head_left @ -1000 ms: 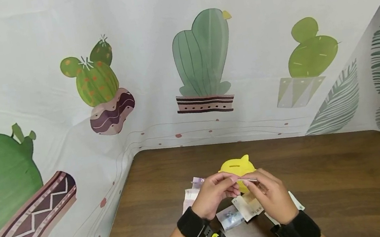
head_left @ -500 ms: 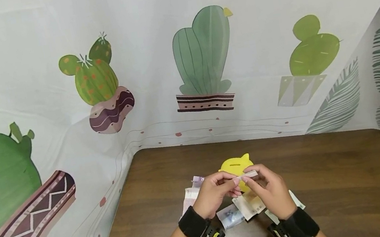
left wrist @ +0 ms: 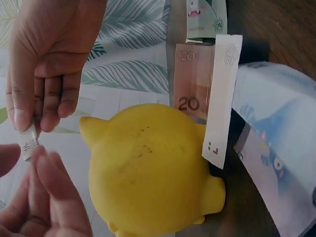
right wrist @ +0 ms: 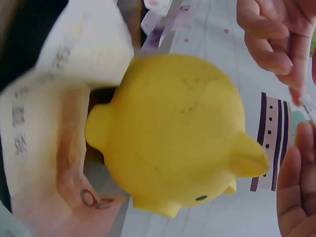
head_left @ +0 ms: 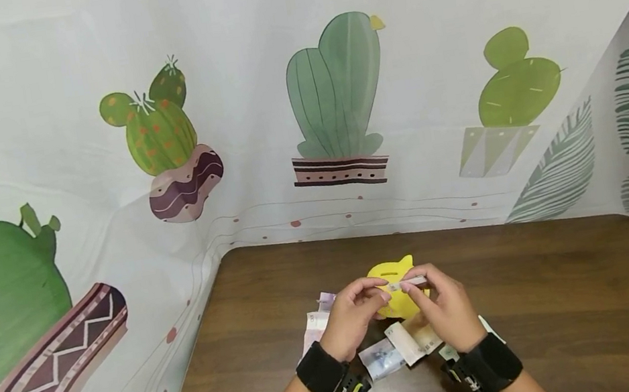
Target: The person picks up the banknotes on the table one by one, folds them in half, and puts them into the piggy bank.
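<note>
Smooth, rounded yellow plastic pig bank on dark wood-grain surface, flat paper notes just beside it. Above the bank, a thin folded note, pinched at either end by left hand and right hand. Behind, cactus-print cloth.

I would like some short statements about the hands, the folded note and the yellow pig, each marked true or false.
1. Both hands, the left hand and right hand, pinch one folded banknote. True.
2. The piggy bank is blue. False: it is yellow.
3. Loose banknotes lie on the table near the pig. True.
4. The folded note is already deep inside the slot. False: it is held above the pig.
</note>
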A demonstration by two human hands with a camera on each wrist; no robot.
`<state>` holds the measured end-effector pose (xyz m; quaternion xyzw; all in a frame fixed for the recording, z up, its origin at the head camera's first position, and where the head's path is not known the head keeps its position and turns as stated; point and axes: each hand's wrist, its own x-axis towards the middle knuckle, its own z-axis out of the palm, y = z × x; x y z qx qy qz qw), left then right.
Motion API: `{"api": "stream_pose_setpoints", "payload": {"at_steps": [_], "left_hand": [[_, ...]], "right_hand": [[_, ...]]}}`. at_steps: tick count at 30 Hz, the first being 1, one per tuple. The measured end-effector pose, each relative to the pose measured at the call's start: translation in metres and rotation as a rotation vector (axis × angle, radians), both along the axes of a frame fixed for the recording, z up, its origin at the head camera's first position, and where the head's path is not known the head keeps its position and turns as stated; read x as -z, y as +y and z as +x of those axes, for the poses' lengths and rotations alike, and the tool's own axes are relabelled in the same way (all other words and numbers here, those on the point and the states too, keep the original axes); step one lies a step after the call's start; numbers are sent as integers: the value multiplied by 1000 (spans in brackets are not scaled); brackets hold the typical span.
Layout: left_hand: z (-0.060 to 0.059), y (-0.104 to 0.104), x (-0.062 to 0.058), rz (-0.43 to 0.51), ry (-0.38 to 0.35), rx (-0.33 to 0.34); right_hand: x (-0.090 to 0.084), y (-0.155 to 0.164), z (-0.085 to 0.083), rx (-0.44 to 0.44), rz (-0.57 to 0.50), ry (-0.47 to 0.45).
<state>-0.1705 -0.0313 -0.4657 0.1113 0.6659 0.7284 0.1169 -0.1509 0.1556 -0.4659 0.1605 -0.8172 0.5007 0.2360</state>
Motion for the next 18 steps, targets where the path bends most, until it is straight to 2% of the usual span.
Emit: {"api": "stream_pose_setpoints", "payload": {"at_steps": [6, 11, 14, 18], "left_hand": [[-2, 0, 2, -89, 58, -81], [-4, -1, 6, -167, 90, -135], [-5, -1, 8, -185, 116, -133], [-6, -1, 11, -196, 130, -97]], "right_hand": [[2, 1, -11, 120, 103, 64], [7, 2, -18, 156, 142, 83], [10, 3, -23, 152, 140, 83], [15, 4, -29, 144, 143, 82]]}}
